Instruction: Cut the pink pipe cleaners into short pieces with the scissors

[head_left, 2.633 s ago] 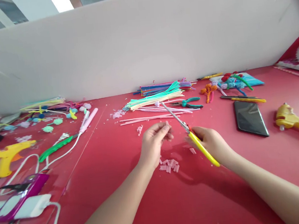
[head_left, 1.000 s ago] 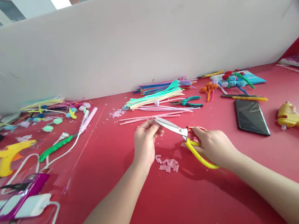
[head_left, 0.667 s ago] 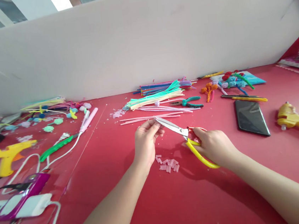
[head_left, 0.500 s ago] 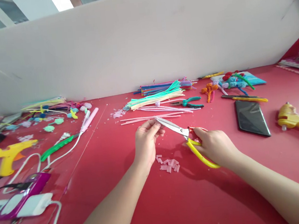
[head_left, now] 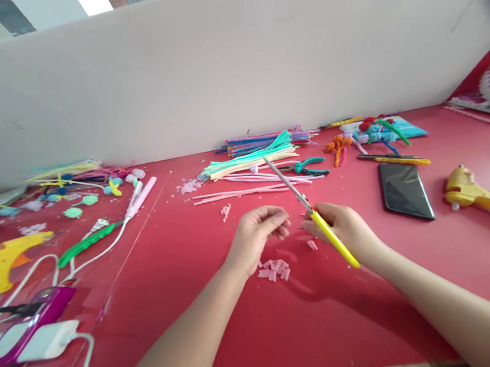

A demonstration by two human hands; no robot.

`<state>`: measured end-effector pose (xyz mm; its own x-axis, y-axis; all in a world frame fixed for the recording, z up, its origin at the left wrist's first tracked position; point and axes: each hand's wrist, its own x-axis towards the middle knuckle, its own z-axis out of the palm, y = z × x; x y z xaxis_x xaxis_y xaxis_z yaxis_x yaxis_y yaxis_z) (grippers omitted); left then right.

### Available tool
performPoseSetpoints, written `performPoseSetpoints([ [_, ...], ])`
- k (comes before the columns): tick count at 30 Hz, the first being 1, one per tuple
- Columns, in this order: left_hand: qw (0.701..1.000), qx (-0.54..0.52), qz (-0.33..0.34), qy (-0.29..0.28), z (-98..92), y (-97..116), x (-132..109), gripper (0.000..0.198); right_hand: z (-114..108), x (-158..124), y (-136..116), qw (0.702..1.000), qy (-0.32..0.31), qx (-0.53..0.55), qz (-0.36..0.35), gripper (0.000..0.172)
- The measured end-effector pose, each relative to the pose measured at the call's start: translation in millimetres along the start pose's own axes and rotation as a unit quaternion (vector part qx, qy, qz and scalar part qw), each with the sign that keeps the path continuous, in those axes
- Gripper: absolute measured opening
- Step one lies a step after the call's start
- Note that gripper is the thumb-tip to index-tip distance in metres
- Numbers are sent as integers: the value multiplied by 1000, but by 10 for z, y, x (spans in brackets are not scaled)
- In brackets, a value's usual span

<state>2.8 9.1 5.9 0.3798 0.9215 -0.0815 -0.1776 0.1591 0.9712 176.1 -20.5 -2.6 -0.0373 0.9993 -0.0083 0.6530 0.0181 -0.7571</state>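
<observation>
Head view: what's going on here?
A person's right hand holds yellow-handled scissors, blades pointing away. The left hand is beside them with fingertips pinched; any scrap held there is too small to confirm. Short pink pieces lie in a loose pile nearer the person. A mint-green bundle lies beyond the hands.

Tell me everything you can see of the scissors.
The scissors have slim, silvery, metal-looking blades and a yellow, plastic-looking handle, with red showing near the pivot. The right hand grips them at the handle end, over the red table, blades slanting forward and left. Seen nearly edge-on, they don't show whether the blades are parted. The left hand is close by, apparently not touching them.
</observation>
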Motion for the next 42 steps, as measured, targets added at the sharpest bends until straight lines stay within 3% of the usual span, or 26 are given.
performPoseSetpoints([
  [3,997,20,-40,-64,75,-34,-35,18,-26,-31,-69,987,-39,154,31,21],
  [6,993,31,-58,-96,115,-43,-64,21,-42,-54,-109,972,-59,225,38,18],
  [10,990,55,-63,-112,125,-28,-80,21,-54,-63,-126,967,-78,241,33,12],
  [15,986,143,-32,-76,117,-44,-94,20,-41,-74,-129,973,-74,212,46,12],
  [19,981,182,-19,-59,120,-57,-116,17,4,-63,-95,988,-52,143,26,18],
  [23,989,146,17,-3,89,-34,-73,16,7,-21,-22,999,24,-8,-23,27],
  [26,992,81,45,82,24,-29,-9,16,-7,1,16,987,67,-142,-47,31],
  [30,987,-18,67,142,-62,-32,45,14,-3,-10,-1,967,53,-245,-43,33],
  [34,981,-56,83,167,-106,-11,57,13,2,-38,-32,954,56,-291,-47,35],
  [42,980,-46,107,162,-125,31,56,9,-12,-24,48,930,55,-348,-103,36],
])
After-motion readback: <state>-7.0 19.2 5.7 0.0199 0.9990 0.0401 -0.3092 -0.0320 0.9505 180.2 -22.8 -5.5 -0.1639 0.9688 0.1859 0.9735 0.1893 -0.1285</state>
